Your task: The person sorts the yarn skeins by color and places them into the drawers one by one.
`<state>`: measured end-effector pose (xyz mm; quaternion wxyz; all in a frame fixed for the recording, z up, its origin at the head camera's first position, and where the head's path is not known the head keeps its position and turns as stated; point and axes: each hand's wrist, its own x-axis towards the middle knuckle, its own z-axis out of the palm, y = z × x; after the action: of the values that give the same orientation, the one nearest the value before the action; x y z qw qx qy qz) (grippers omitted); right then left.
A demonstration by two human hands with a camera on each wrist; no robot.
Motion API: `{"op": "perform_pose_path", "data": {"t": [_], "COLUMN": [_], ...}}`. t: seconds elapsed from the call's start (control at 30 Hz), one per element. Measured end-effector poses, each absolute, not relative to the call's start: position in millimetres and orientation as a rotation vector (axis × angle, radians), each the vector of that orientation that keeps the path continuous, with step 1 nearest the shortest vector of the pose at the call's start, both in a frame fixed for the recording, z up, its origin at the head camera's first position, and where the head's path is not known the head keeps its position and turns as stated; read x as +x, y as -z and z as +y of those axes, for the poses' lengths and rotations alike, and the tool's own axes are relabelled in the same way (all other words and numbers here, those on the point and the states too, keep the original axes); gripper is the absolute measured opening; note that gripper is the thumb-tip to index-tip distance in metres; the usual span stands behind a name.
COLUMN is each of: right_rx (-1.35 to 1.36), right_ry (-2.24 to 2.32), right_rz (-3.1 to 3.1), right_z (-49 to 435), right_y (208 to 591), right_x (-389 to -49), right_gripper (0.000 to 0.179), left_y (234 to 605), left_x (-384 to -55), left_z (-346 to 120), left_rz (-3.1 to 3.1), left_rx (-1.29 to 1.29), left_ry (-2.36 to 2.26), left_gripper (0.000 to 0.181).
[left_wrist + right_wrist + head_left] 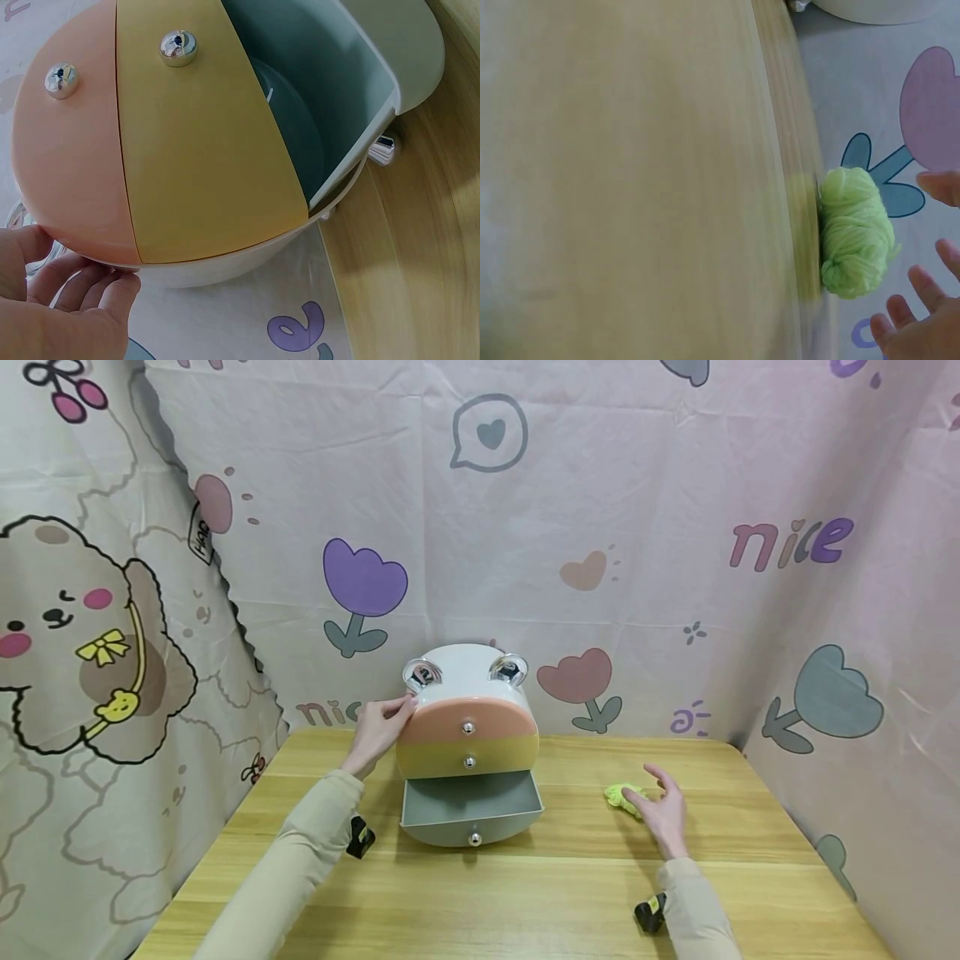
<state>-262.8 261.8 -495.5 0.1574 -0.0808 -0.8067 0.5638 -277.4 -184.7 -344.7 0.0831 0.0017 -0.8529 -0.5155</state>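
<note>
A small rounded drawer cabinet (467, 718) with silver eye-like knobs stands toward the back of the table. Its coral and yellow drawers are closed; the grey-green bottom drawer (475, 831) is pulled out. My left hand (380, 732) holds the cabinet's upper left side, near one eye. In the left wrist view, that hand's thumb and curled fingers (120, 292) lie along the coral drawer's edge. To the right, a lime-green skein of yarn (855, 232) lies on the table. Close beside it is my right hand (664, 814), thumb and fingers spread apart.
The wooden table (570, 893) carries the cabinet and yarn. A patterned cloth (645, 485) hangs behind and at both sides. Small black devices sit by the left wrist (361, 837) and the right wrist (650, 913).
</note>
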Motion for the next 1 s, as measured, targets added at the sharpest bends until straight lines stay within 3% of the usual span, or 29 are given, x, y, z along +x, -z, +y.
{"op": "perform_pose_path", "data": {"t": [0.43, 1.0], "right_rx": [-0.278, -0.167], "right_ry": [-1.685, -1.534], "right_rz": [-2.447, -2.643], "right_z": [266.7, 267.4], "right_y": [497.5, 502.7], "right_x": [-263.2, -271.1], "right_gripper": [0.075, 0.072], "left_y": [344.9, 343.9], "left_x": [-278.2, -277.2], "left_z": [-185.5, -185.7], "left_rz": [-2.555, -2.554], "left_rx": [0.009, 0.002], "left_ry": [1.537, 1.542], "left_gripper": [0.048, 0.048]}}
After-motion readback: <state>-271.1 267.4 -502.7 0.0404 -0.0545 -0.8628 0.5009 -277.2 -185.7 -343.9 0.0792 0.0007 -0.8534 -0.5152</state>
